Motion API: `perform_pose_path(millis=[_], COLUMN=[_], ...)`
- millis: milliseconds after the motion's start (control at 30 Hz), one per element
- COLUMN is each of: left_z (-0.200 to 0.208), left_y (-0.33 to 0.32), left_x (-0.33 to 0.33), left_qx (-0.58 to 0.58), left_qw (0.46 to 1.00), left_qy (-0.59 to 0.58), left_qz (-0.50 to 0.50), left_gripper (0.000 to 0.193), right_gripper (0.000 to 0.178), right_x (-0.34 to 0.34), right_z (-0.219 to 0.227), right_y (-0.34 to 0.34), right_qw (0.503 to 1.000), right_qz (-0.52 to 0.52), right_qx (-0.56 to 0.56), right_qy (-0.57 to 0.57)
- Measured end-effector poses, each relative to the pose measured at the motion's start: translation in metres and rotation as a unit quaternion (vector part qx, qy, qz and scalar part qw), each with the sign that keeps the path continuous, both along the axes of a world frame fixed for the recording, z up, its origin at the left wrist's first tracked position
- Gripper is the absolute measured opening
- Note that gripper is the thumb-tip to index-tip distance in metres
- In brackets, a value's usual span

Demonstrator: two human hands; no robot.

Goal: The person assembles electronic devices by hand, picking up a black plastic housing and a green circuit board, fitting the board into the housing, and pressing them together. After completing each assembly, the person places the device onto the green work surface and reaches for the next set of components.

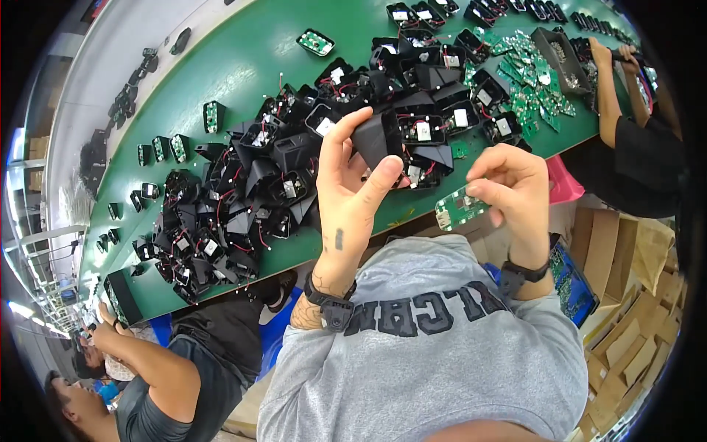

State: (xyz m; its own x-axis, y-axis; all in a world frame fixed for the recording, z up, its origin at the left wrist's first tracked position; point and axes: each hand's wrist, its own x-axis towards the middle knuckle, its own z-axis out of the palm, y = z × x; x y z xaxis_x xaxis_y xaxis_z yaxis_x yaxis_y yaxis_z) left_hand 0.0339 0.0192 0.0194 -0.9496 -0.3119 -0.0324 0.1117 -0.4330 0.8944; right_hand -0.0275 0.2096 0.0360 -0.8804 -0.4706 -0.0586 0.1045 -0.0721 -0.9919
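Between the thumb and fingers of my left hand (346,191) is a black plastic housing (377,140), raised above the near side of a heap. My right hand (514,180) pinches a small green circuit board (458,209) by one end, with a silver connector at its free corner. Board and housing are apart, the board lower and to the right. Under and behind the housing lies a big pile of similar black housings (291,151), many with red wires and white parts inside. The inside of the held housing is mostly hidden from me.
A heap of loose green boards (526,77) lies at the right, beside a dark tray (560,62) of small parts. Several housings fitted with boards (212,116) stand on the green table (243,55). Co-workers sit at left and right. Cardboard boxes (626,331) fill the lower right.
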Motion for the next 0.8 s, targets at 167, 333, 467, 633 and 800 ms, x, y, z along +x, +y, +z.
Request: perform_pose_path(millis=[167,333,467,633,800], left_z=[0.001,-0.008,-0.006,-0.004,0.007], left_y=[-0.004,-0.007,-0.009,-0.012,-0.01], left_x=[0.003,0.006,0.01,0.011,0.015], left_qx=[-0.061,-0.067,-0.058,-0.047,0.049], left_qw=[0.998,0.997,0.997,0.997,0.985], left_qy=[0.007,0.036,0.037,0.037,-0.019], left_qz=[-0.013,-0.022,-0.023,-0.044,-0.162], left_gripper=[0.056,0.058,0.058,0.055,0.072], right_gripper=[0.013,0.024,0.022,0.02,0.024], right_x=[-0.001,-0.008,-0.008,-0.01,-0.019], right_z=[-0.001,-0.001,-0.003,-0.011,-0.014], right_y=[-0.018,-0.033,-0.038,-0.042,-0.051], right_qw=[0.986,0.993,0.993,0.992,0.95], right_qz=[0.048,0.072,0.079,0.085,0.031], right_qx=[-0.04,-0.051,-0.052,-0.028,0.032], right_qy=[0.152,0.079,0.067,0.086,0.31])
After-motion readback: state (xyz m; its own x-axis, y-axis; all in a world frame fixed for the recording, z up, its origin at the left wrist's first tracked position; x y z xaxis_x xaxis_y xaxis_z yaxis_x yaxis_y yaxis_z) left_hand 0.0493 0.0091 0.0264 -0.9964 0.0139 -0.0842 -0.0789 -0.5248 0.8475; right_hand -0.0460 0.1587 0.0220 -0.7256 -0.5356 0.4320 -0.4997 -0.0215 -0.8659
